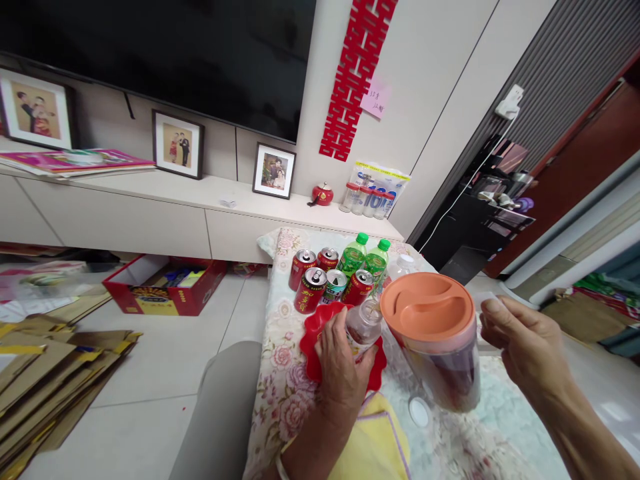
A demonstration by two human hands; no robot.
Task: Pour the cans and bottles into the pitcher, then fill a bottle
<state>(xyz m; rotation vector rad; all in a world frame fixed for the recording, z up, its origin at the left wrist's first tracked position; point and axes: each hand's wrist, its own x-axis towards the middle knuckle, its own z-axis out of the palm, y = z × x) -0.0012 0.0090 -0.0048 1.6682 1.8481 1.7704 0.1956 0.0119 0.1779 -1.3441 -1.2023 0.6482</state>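
My left hand [343, 367] is wrapped around a clear plastic bottle [364, 324] with no cap on it, above a red scalloped plate [311, 347]. My right hand [527, 340] grips the handle of a clear pitcher [445, 373] that has an orange lid [427, 308] and dark liquid inside. The pitcher leans toward the bottle, its lid close to the bottle's mouth; I cannot see any liquid flowing. A white cap [419, 412] lies on the floral tablecloth [285, 373] below the pitcher. Near my left wrist is a yellow cloth [377, 440].
Several drink cans [310, 291] and two green-capped bottles [354, 252] stand behind the plate, beside a white-capped bottle [401, 265]. A low cabinet [235, 230] carries framed photos and jars. On the floor are a red box [160, 300] and flattened cardboard [55, 373].
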